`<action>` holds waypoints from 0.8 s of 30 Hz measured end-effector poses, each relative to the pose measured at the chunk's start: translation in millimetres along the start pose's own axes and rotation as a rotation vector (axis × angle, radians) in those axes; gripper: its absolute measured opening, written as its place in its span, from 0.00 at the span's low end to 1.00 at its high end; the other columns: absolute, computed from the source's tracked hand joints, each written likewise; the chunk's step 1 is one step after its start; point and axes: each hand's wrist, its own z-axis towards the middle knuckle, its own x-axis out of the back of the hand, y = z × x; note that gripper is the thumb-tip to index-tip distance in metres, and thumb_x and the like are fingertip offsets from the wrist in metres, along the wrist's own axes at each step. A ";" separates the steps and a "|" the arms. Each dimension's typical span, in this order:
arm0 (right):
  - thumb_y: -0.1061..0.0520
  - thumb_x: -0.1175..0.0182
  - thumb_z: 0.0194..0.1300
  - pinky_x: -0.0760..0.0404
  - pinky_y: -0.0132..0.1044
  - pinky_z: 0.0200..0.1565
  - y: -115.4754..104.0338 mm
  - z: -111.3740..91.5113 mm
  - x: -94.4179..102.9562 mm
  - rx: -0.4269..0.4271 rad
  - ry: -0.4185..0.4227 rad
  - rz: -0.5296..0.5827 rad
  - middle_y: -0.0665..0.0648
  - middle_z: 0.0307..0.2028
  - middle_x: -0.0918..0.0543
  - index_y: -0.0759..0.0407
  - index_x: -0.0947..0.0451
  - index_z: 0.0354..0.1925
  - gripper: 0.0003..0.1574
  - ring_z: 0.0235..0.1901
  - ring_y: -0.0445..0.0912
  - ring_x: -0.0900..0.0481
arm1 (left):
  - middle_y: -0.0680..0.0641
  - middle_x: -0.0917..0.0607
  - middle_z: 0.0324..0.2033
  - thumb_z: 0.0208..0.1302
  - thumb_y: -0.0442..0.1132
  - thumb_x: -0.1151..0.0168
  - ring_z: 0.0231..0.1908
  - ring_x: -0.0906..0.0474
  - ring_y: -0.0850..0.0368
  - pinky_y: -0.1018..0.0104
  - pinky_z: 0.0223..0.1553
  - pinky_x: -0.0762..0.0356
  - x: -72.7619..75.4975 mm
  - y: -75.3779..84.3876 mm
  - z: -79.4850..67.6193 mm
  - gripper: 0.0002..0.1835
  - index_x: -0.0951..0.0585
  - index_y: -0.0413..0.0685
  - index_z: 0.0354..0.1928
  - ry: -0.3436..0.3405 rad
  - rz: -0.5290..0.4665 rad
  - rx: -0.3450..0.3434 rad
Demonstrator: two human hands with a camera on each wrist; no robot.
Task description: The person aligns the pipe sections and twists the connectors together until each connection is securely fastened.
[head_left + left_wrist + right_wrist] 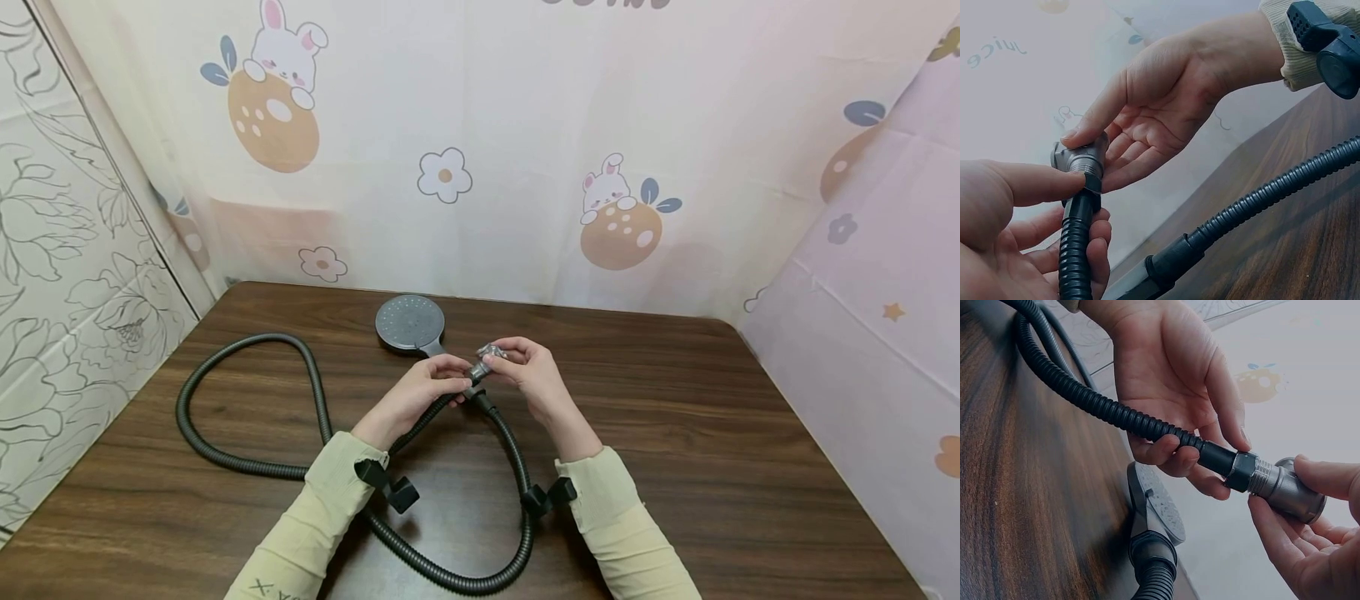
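My left hand (pixel 418 392) grips the end of a black ribbed shower hose (pixel 1116 417), its thumb and fingers around the hex nut (pixel 1243 470). With thumb and fingertips, my right hand (pixel 534 377) pinches a silver metal fitting (pixel 1294 494) that has a threaded neck. The nut sits at that neck, and several threads (pixel 1087 164) show above it. Just beyond the left hand lies a grey round shower head (pixel 410 322), spray face up. Its handle runs behind the left hand's fingers, and the hose's other end joins it (pixel 1175 259) below the hands.
The hose makes a wide loop (pixel 186 400) on the left of the brown wooden table (pixel 712 433) and another loop under the forearms. A printed curtain (pixel 517 225) hangs along the table's back edge. Black camera mounts (pixel 550 496) are strapped at both wrists.
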 end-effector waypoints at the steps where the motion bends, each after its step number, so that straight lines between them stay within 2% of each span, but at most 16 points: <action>1: 0.66 0.42 0.59 0.24 0.48 0.47 0.1 0.1 0.1 0.001 0.000 0.001 0.56 0.37 0.20 0.72 0.31 0.50 0.20 0.33 0.40 0.19 | 0.49 0.21 0.36 0.62 0.34 0.45 0.29 0.24 0.60 0.67 0.34 0.26 0.0 -0.1 0.0 0.18 0.29 0.33 0.52 0.002 0.001 0.004; 5: 0.66 0.42 0.59 0.24 0.48 0.47 -0.2 0.3 0.5 0.004 0.004 -0.001 0.58 0.38 0.20 0.72 0.31 0.49 0.20 0.34 0.41 0.19 | 0.44 0.21 0.37 0.65 0.38 0.49 0.28 0.24 0.61 0.69 0.33 0.26 -0.7 0.8 0.3 0.19 0.29 0.32 0.53 0.008 -0.011 0.035; 7: 0.65 0.41 0.59 0.24 0.48 0.47 -0.5 0.2 0.7 0.007 0.006 -0.004 0.58 0.39 0.20 0.72 0.31 0.49 0.20 0.34 0.41 0.19 | 0.38 0.20 0.39 0.67 0.39 0.51 0.27 0.24 0.62 0.71 0.33 0.26 -0.9 0.6 1.0 0.20 0.29 0.30 0.53 0.001 -0.021 0.048; 12: 0.66 0.42 0.59 0.21 0.42 0.43 -0.5 0.0 0.8 0.009 0.005 -0.006 0.54 0.36 0.19 0.72 0.31 0.49 0.20 0.32 0.40 0.19 | 0.28 0.22 0.46 0.68 0.38 0.54 0.27 0.25 0.63 0.72 0.33 0.27 -0.7 -1.0 2.8 0.19 0.29 0.27 0.50 -0.032 -0.044 0.060; 20: 0.66 0.42 0.59 0.20 0.35 0.40 -0.5 -0.6 -0.1 0.006 0.004 0.006 0.56 0.37 0.20 0.72 0.31 0.49 0.20 0.33 0.40 0.19 | 0.30 0.21 0.42 0.63 0.35 0.48 0.27 0.25 0.61 0.70 0.32 0.27 0.5 -0.7 2.3 0.17 0.28 0.31 0.51 -0.011 -0.009 0.024; 24: 0.66 0.42 0.59 0.21 0.39 0.43 -0.5 -0.7 -0.3 0.004 0.003 0.003 0.57 0.38 0.20 0.72 0.31 0.49 0.20 0.34 0.40 0.19 | 0.43 0.19 0.34 0.60 0.34 0.45 0.27 0.25 0.61 0.69 0.31 0.27 -0.1 -0.1 1.4 0.18 0.30 0.32 0.51 0.010 0.003 0.012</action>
